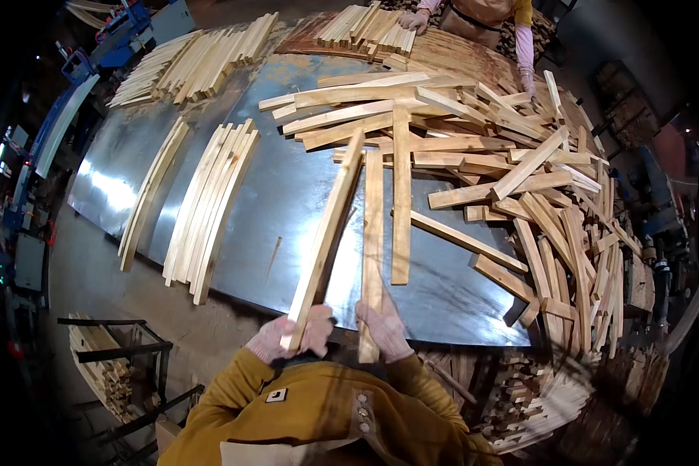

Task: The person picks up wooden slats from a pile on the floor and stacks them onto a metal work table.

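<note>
Our left hand (272, 340) grips one batten (328, 237), right hand (387, 332) another batten (373, 225), by handy near ends; both seem stiff, light.

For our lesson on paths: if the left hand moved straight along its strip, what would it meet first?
Ahead of the left hand, probably the pile of wooden strips; the far end of the held strip overlaps the pile in view, but depth is unclear.
</note>
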{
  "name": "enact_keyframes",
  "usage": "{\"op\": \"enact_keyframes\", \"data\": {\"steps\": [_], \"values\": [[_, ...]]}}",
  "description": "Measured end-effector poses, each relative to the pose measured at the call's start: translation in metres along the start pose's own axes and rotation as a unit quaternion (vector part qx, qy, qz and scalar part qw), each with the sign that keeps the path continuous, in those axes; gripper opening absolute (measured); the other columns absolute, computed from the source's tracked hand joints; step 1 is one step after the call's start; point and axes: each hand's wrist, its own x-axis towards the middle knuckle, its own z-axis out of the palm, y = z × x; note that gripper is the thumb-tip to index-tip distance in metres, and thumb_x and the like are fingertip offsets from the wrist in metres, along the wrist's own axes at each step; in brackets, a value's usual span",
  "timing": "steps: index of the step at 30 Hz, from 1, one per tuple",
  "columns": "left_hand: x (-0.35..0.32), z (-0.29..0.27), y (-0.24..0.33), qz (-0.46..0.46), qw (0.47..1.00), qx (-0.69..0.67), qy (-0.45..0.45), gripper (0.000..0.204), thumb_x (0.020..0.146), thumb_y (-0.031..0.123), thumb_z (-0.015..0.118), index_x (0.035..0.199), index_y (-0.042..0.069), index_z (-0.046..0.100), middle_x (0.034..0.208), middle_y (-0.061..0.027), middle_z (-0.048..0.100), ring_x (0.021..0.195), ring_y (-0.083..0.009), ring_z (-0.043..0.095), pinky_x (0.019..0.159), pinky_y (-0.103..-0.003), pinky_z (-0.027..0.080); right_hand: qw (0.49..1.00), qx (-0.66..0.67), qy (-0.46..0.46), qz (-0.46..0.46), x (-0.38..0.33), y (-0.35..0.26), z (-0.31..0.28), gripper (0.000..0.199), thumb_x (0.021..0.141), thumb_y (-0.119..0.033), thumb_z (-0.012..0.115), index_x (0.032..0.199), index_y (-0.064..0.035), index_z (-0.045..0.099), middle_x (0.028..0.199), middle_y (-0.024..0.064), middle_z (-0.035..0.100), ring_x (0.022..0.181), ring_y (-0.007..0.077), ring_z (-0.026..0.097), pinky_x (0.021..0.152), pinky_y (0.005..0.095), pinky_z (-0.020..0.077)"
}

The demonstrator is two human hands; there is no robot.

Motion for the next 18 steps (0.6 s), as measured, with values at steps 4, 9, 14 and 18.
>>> {"op": "enact_keyframes", "data": {"steps": [4,9,14,18], "values": [[-0.047,0.002,0.026,-0.006,0.979,0.153,0.136,0.058,0.077,0.030,0.075,0.120,0.001,0.049,0.086,-0.0110,0.061,0.066,-0.0200,0.062,0.058,-0.033,0.056,0.997,-0.027,0.052,-0.059,0.012,0.041,0.026,0.070,0.081,-0.013,0.066,0.138,0.0052,0.030,0.113,0.0130,0.056,0.099,0.0160,0.055,0.083,0.0292,0.0488],[-0.065,-0.027,0.063,-0.015,0.755,0.492,0.432,0.044,0.084,0.033,0.063,0.114,0.002,0.052,0.090,-0.0134,0.065,0.076,-0.0245,0.064,0.067,-0.037,0.052,0.985,-0.106,0.083,-0.112,0.045,0.022,0.100,0.061,0.081,-0.015,0.065,0.133,0.0046,0.040,0.113,0.0170,0.059,0.098,0.0230,0.059,0.086,0.0324,0.0466],[-0.071,-0.016,0.090,-0.167,0.480,0.674,0.536,0.049,0.084,0.042,0.055,0.117,0.006,0.046,0.103,-0.0208,0.063,0.099,-0.0372,0.060,0.082,-0.047,0.047,0.918,-0.375,0.102,-0.084,0.062,0.010,0.166,0.058,0.084,-0.033,0.052,0.134,-0.0034,0.043,0.112,0.0267,0.059,0.107,0.0402,0.056,0.090,0.0400,0.0440],[-0.080,-0.015,0.101,-0.088,0.449,0.684,0.568,0.048,0.085,0.040,0.056,0.116,0.004,0.050,0.098,-0.0217,0.063,0.094,-0.0407,0.060,0.080,-0.049,0.046,0.909,-0.417,0.021,-0.003,0.094,-0.018,0.233,0.055,0.086,-0.035,0.049,0.133,-0.0057,0.043,0.114,0.0265,0.058,0.104,0.0419,0.057,0.088,0.0434,0.0454]]}}
